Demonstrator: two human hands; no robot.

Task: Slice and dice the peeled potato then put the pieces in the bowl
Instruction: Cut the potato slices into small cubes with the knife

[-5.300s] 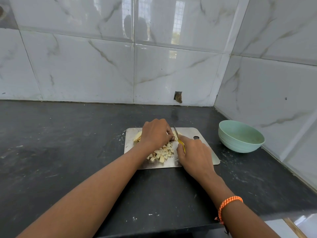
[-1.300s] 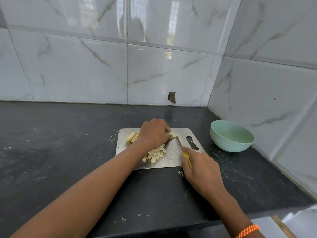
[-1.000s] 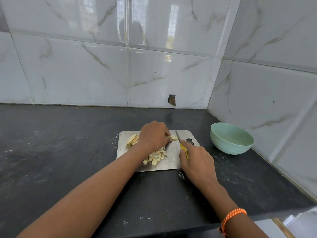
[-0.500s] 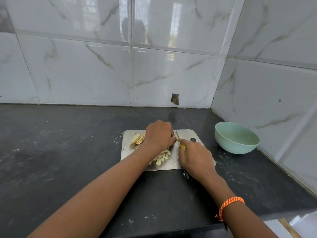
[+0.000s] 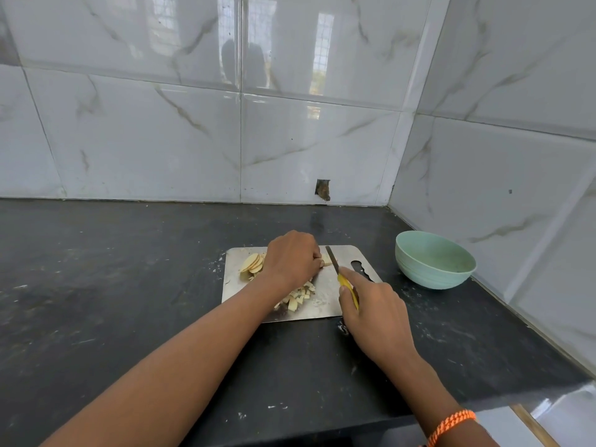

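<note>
A steel cutting board point(image 5: 325, 296) lies on the black counter. My left hand point(image 5: 292, 259) presses down on potato slices at the board's far middle; a slice end point(image 5: 326, 261) pokes out past my fingers. A fan of round potato slices point(image 5: 252, 264) lies to the left of that hand. Diced potato pieces point(image 5: 298, 295) are heaped near the board's front, partly under my left wrist. My right hand point(image 5: 375, 312) grips a yellow-handled knife point(image 5: 338, 274), its blade against the slice end. The mint green bowl point(image 5: 433, 259) stands to the right of the board.
The black counter point(image 5: 113, 285) runs left and toward me, with white specks around the board. Tiled walls meet in a corner at the back right, close behind the bowl. A small hole point(image 5: 323, 189) sits low in the back wall. The counter's front edge is near my right wrist.
My right hand has drawn back toward me with the knife, then returned the blade to the slices. My left hand has stayed on the slices. The view has shifted slightly.
</note>
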